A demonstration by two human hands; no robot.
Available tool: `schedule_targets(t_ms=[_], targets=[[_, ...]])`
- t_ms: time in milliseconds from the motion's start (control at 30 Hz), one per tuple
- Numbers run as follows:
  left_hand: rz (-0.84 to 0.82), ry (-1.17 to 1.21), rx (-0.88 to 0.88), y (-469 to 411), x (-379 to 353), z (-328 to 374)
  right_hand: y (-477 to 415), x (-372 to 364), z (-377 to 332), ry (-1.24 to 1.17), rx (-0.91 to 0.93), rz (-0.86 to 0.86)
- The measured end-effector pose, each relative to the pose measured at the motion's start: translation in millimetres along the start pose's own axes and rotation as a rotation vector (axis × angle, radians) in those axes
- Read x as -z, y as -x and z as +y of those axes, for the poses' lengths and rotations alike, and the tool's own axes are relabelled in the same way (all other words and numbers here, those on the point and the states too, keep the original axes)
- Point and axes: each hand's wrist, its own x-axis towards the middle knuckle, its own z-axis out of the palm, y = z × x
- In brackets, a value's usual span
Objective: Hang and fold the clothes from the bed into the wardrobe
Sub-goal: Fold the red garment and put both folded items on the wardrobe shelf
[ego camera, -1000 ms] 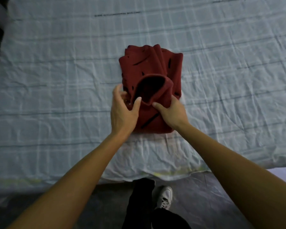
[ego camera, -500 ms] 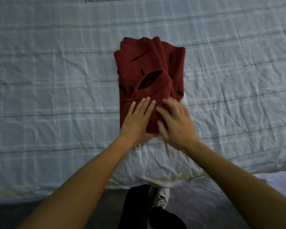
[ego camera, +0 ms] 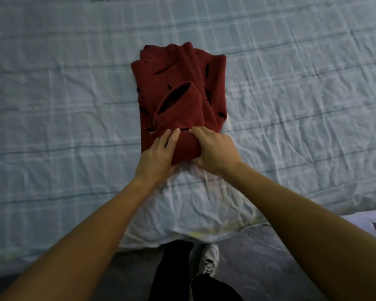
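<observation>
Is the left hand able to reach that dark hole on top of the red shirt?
Probably yes. The left hand rests on the red shirt, its fingers pointing at the dark hole a little farther up, and nothing lies between them.

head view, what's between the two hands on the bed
In the head view, only the near fold of the red shirt lies between the left hand and the right hand; both touch it.

Both forearms reach forward, hands side by side. Left hand (ego camera: 159, 155) flat, fingers straight, on the red shirt (ego camera: 178, 68). Right hand (ego camera: 215, 152) curled, thumb under, gripping its near edge.
</observation>
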Motion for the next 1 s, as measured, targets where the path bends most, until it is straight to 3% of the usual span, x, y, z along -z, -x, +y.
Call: schedule_targets(t_ms=[100,333,433,533,667,733,800,867,900,1000], targets=[[-0.062,0.030,-0.023,23.5,14.4,-0.8,19.5,9.1,-12.6,-0.017,0.014,-0.022],[-0.516,0.118,-0.024,86.0,84.0,43.7,87.3,70.2,-49.8,-0.085,-0.064,-0.436],[-0.665,0.159,-0.032,75.9,119.4,57.7,89.0,101.6,-55.3,-0.116,-0.098,-0.583],[-0.730,0.182,-0.002,40.1,143.3,58.9,64.1,120.7,-49.2,-0.191,-0.155,-0.609],[-0.584,0.100,0.062,-16.1,161.7,48.0,15.3,131.6,-22.7,-0.386,-0.308,-0.566],[-0.340,0.013,0.062,-34.2,157.2,43.9,-5.9,132.6,-4.6,-0.454,-0.386,-0.529],[-0.028,-0.020,-0.053,-39.2,139.6,43.9,-24.0,130.0,10.6,-0.474,-0.429,-0.489],[0.162,-0.003,-0.185,-30.1,112.8,46.2,-39.0,124.1,21.3,-0.470,-0.440,-0.443],[0.143,-0.005,-0.232,-21.5,96.5,47.4,-45.1,120.2,25.5,-0.476,-0.440,-0.433],[-0.145,-0.090,-0.248,1.6,50.8,42.9,-57.8,103.8,41.0,-0.472,-0.475,-0.431]])
